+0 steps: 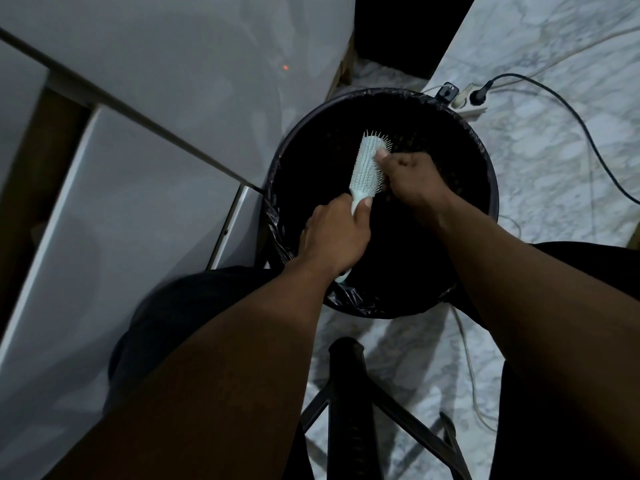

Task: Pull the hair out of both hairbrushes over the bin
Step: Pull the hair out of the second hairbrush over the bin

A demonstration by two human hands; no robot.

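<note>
Forearms over marble floor (554, 161) — lined bin (485, 161); power strip (465, 98) beyond.

I see a dim, slightly soft picture; the bin (382, 202) interior is pure black, edges bend with wide-angle distortion.

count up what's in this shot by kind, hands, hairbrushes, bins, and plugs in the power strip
Hands: 2, left hand and right hand
Hairbrushes: 1, hairbrush
Bins: 1, bin
Plugs: 2, black plug and plug in the power strip
Total: 6
</note>
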